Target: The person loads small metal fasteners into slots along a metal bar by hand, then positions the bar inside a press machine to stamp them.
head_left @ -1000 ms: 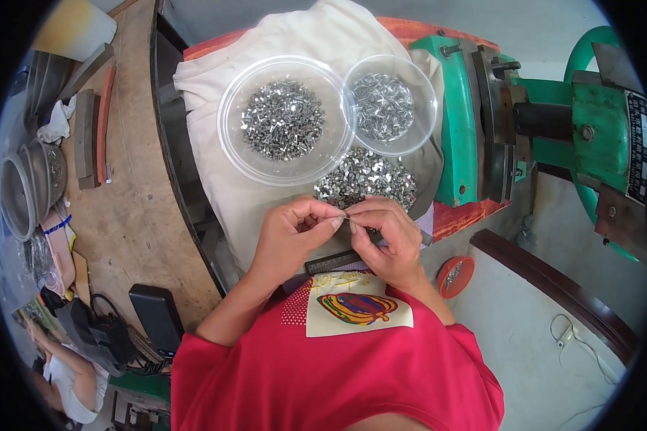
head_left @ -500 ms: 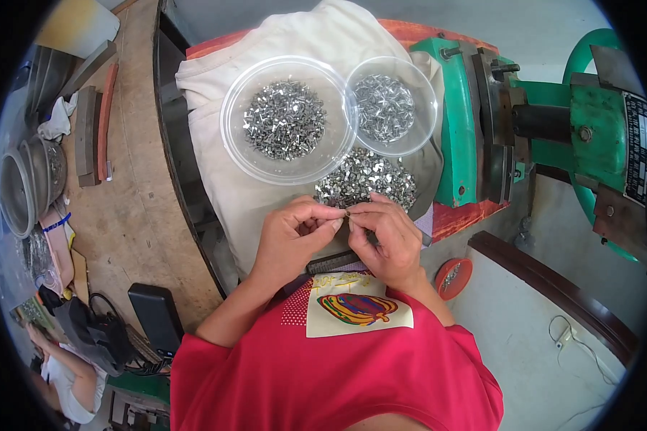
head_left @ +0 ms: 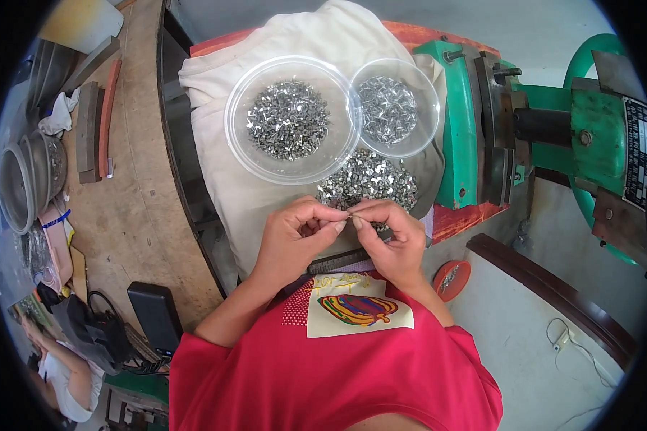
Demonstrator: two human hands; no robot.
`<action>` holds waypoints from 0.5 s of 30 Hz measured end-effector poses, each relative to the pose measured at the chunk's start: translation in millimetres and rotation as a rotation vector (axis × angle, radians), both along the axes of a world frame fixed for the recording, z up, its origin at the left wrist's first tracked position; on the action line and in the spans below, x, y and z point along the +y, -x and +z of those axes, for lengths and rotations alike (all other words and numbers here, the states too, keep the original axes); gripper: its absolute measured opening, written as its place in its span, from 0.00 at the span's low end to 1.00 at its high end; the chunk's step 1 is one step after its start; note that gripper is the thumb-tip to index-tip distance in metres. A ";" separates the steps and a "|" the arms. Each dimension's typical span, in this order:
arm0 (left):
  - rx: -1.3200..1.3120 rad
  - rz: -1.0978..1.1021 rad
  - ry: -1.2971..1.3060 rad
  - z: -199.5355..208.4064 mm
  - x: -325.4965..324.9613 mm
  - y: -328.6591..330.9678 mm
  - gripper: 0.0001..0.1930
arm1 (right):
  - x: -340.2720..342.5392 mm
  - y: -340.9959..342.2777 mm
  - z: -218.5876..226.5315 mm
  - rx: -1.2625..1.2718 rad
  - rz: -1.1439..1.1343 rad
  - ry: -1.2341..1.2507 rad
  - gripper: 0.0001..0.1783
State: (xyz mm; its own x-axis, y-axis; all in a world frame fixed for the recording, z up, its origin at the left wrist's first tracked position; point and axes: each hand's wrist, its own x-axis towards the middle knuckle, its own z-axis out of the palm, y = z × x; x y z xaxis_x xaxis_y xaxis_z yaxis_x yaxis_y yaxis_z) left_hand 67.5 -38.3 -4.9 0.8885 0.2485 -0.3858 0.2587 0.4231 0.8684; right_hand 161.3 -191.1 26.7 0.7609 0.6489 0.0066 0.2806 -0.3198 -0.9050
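My left hand [head_left: 298, 237] and my right hand [head_left: 394, 241] meet fingertip to fingertip just in front of a loose heap of small shiny metal parts [head_left: 370, 179]. Each pinches thumb against forefinger on a tiny metal part [head_left: 349, 216], mostly hidden by the fingertips; its exact shape is too small to tell. Beyond my left hand stands a large clear plastic tub [head_left: 236, 154] with many small bent metal pieces inside. A smaller clear tub [head_left: 433, 118], holding slim silvery pins, touches it on the right.
Cream cloth [head_left: 219, 158] covers the red work surface [head_left: 474, 219]. A green machine [head_left: 461, 129] borders it on the right. Left is a wooden bench [head_left: 133, 215] with metal bars [head_left: 88, 133] and a black box [head_left: 154, 318]. An orange bowl [head_left: 453, 280] sits lower right. Another person [head_left: 68, 381] is at lower left.
My right thumb has come up to the pinch point, and the right fingers have curled in closer. The left hand stays almost where it was. The view has shifted slightly.
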 end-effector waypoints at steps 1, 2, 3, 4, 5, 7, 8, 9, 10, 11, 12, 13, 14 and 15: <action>-0.018 0.008 0.001 -0.6 -0.7 0.4 0.06 | -0.2 0.5 0.3 0.134 -0.039 -0.027 0.04; -0.037 0.015 0.002 -0.8 -1.1 0.4 0.05 | -0.7 0.4 0.2 0.133 -0.039 -0.027 0.04; -0.037 0.015 0.002 -0.2 -0.8 0.5 0.05 | -1.3 0.3 -0.2 0.206 -0.065 -0.051 0.03; -0.058 0.013 -0.031 0.8 -0.2 0.7 0.05 | -1.6 0.3 -0.4 0.278 -0.091 -0.074 0.03; -0.078 0.012 -0.064 1.8 0.2 0.7 0.05 | -1.4 0.4 -0.3 0.278 -0.091 -0.075 0.03; -0.102 0.012 -0.120 3.5 1.0 0.9 0.05 | -1.2 0.6 0.3 0.365 -0.100 -0.098 0.03; -0.126 0.013 -0.174 4.1 1.2 1.0 0.05 | -1.3 1.0 0.3 0.365 -0.099 -0.098 0.03; -0.126 0.013 -0.174 4.2 1.4 1.0 0.05 | -1.6 1.5 0.2 0.383 -0.101 -0.097 0.03; -0.144 0.015 -0.227 4.3 1.5 0.9 0.05 | -1.8 1.9 0.0 0.400 -0.103 -0.097 0.03; -0.162 0.017 -0.280 4.5 1.6 0.8 0.05 | -2.0 1.8 -0.5 0.401 -0.102 -0.097 0.03; -0.161 0.018 -0.280 4.9 1.3 0.8 0.05 | -2.3 1.7 -1.0 0.407 -0.096 -0.094 0.03; -0.154 0.028 -0.284 5.6 0.7 0.7 0.04 | -2.4 1.7 -1.3 0.413 -0.090 -0.091 0.04; -0.147 0.038 -0.286 6.2 0.5 0.4 0.04 | -2.5 2.0 -1.3 0.413 -0.090 -0.091 0.04; -0.147 0.037 -0.286 6.6 0.8 0.1 0.04 | -2.8 2.4 -1.2 0.402 -0.087 -0.076 0.04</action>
